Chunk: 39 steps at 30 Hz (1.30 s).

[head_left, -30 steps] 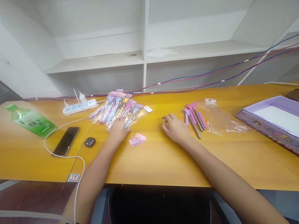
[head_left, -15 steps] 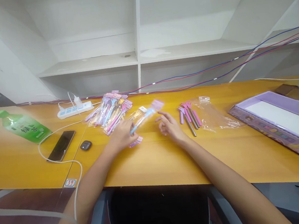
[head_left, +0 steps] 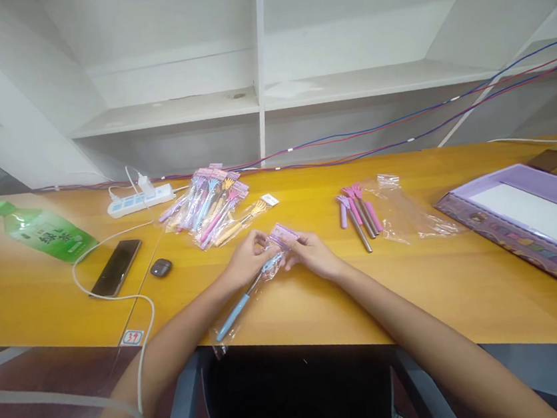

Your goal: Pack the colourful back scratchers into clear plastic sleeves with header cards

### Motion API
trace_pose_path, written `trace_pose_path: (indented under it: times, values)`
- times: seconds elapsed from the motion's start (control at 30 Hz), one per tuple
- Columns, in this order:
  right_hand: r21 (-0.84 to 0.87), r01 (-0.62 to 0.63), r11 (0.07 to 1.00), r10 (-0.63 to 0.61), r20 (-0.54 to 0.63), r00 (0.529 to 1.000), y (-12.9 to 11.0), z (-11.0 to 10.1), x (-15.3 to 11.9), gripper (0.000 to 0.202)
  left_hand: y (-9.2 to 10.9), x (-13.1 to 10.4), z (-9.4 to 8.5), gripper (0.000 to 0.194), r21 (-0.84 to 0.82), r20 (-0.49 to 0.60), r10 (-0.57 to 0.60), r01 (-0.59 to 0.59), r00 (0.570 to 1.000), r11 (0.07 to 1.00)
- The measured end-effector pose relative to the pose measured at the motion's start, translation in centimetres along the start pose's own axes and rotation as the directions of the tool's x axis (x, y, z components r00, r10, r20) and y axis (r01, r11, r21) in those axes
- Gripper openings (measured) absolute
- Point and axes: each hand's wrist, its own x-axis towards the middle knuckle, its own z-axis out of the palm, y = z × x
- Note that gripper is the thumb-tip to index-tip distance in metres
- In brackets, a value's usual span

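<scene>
A blue back scratcher (head_left: 239, 309) lies slantwise in a clear plastic bag, its handle toward me at the table's front edge. My left hand (head_left: 250, 260) is closed on the upper end of the bag, by the scratcher's hand-shaped head. Pinched in my right hand (head_left: 312, 255) is the purple card (head_left: 283, 235) at the bag's top. Just beyond my hands, a yellow bagged back scratcher (head_left: 240, 225) rests beside a pile of bagged back scratchers (head_left: 207, 203). Several unbagged pink and purple back scratchers (head_left: 358, 216) lie to the right.
Empty clear bags (head_left: 404, 211) and an open purple box (head_left: 522, 228) are on the right. On the left are a green bottle (head_left: 50, 235), a phone (head_left: 116, 269), a dark earbud case (head_left: 161, 268) and a power strip (head_left: 141, 201). A white cable (head_left: 143, 301) hangs near my left arm.
The bagged blue back scratcher has swung round, its handle now toward me and its card held up. My right hand, earlier open and apart, has moved left and closed on the card.
</scene>
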Motion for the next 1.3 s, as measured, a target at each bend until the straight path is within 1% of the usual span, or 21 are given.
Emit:
trace_pose_path:
  times: [0.07,0.1,0.13,0.17,0.2,0.27,0.3,0.37,0.43,0.5,0.6,0.67,0.8,0.93,1.07,1.17,1.23,1.3]
  values:
    - [-0.13,0.066,0.989,-0.079,-0.102,0.992,0.1,-0.5,0.1,0.051,-0.3,0.3,-0.2,0.041,0.008,0.039,0.006,-0.006,0.999,1.0]
    - [-0.227,0.113,0.967,-0.15,-0.153,0.977,0.1,-0.8,0.1,0.052,-0.2,0.4,-0.3,0.041,0.02,0.054,0.008,-0.009,0.998,1.0]
    - [-0.341,0.163,0.926,-0.235,-0.181,0.955,0.0,-1.0,0.1,0.051,-0.1,0.3,-0.3,0.04,0.035,0.059,0.014,-0.016,0.998,0.999]
    - [-0.46,0.21,0.863,-0.32,-0.175,0.931,-0.1,-1.3,0.0,0.046,0.0,0.3,-0.3,0.04,0.052,0.054,0.023,-0.026,0.998,0.998]
    - [-0.567,0.249,0.785,-0.39,-0.139,0.91,-0.2,-1.4,-0.1,0.04,0.1,0.2,-0.3,0.039,0.066,0.051,0.038,-0.041,0.998,0.997]
    - [-0.703,0.306,0.642,-0.465,-0.04,0.884,-0.4,-1.5,-0.3,0.027,0.1,0.1,-0.1,0.036,0.089,0.043,0.078,-0.082,0.996,0.993]
    - [-0.731,0.325,0.6,-0.481,-0.004,0.877,-0.4,-1.5,-0.4,0.022,0.1,0.1,-0.1,0.034,0.106,0.036,0.103,-0.106,0.994,0.989]
    - [-0.748,0.354,0.561,-0.507,0.028,0.862,-0.5,-1.2,-0.6,0.017,-0.2,0.1,0.1,0.031,0.15,0.022,0.146,-0.148,0.989,0.978]
    - [-0.74,0.378,0.556,-0.528,0.037,0.848,-0.6,-0.9,-0.7,0.016,-0.4,0.1,0.2,0.029,0.192,0.018,0.178,-0.178,0.984,0.965]
    - [-0.722,0.388,0.573,-0.532,0.032,0.846,-0.6,-0.6,-0.8,0.015,-0.4,0.1,0.3,0.028,0.23,0.019,0.205,-0.204,0.979,0.952]
    - [-0.697,0.374,0.612,-0.526,-0.005,0.85,-0.6,-0.2,-0.8,0.015,0.0,-0.2,0.4,0.025,0.27,0.021,0.232,-0.229,0.972,0.935]
    - [-0.688,0.38,0.618,-0.538,-0.018,0.843,-0.5,-0.1,-0.8,0.014,0.3,-0.3,0.4,0.024,0.276,0.02,0.239,-0.235,0.971,0.932]
    - [-0.694,0.402,0.598,-0.563,-0.006,0.827,-0.1,0.1,-0.7,0.01,0.3,-0.3,0.7,0.024,0.284,0.018,0.259,-0.254,0.966,0.925]
    - [-0.746,0.374,0.551,-0.573,-0.014,0.819,0.1,0.2,-0.8,0.001,0.3,-0.3,0.8,0.024,0.268,0.058,0.293,-0.297,0.954,0.916]
    - [-0.776,0.35,0.524,-0.588,-0.032,0.808,-0.4,0.4,-1.0,0.006,0.7,-0.4,0.5,0.024,0.243,0.116,0.316,-0.335,0.942,0.91]
    - [-0.786,0.29,0.546,-0.57,-0.095,0.816,-0.7,0.2,-1.1,0.009,0.9,-0.5,0.3,0.023,0.272,0.099,0.277,-0.294,0.956,0.916]
    - [-0.769,0.237,0.593,-0.548,-0.17,0.819,-0.6,-0.3,-1.0,0.011,1.0,-0.6,0.2,0.034,0.251,0.081,0.249,-0.261,0.965,0.932]
    - [-0.723,0.195,0.663,-0.513,-0.249,0.822,-0.4,-0.9,-1.0,0.011,1.2,-0.8,0.2,0.055,0.199,0.083,0.249,-0.261,0.965,0.945]
